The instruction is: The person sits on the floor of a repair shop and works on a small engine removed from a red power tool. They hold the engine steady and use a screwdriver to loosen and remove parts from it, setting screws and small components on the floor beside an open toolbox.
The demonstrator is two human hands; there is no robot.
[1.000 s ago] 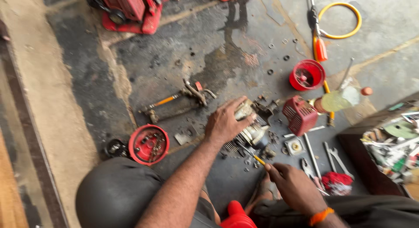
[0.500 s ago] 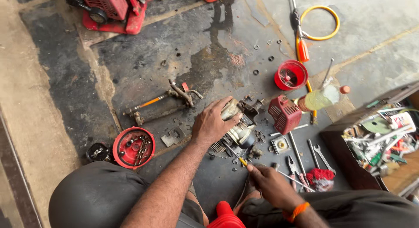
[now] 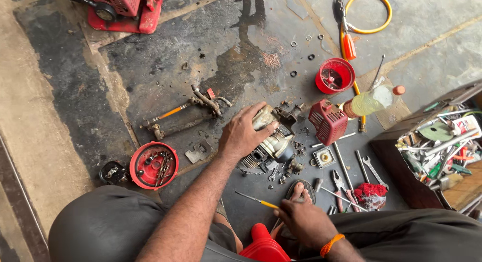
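My left hand [image 3: 243, 135] rests on top of a small greasy engine block [image 3: 273, 144] that sits on the oily floor, fingers curled over it. My right hand [image 3: 304, 221] is lower, near my knee, closed around a yellow-handled screwdriver [image 3: 257, 200] whose thin shaft points left. Loose bolts and small metal parts [image 3: 295, 161] lie scattered just right of the engine.
A red engine cover [image 3: 328, 121], a red cup [image 3: 334, 76], a bottle of yellowish liquid [image 3: 370, 100], wrenches and pliers [image 3: 360, 172] lie to the right. A red round cover with screws [image 3: 153, 165] is at left. An open toolbox [image 3: 441, 145] stands at far right.
My right hand has drawn back from beside the engine toward my knee, taking the screwdriver with it. My left hand stays on the engine.
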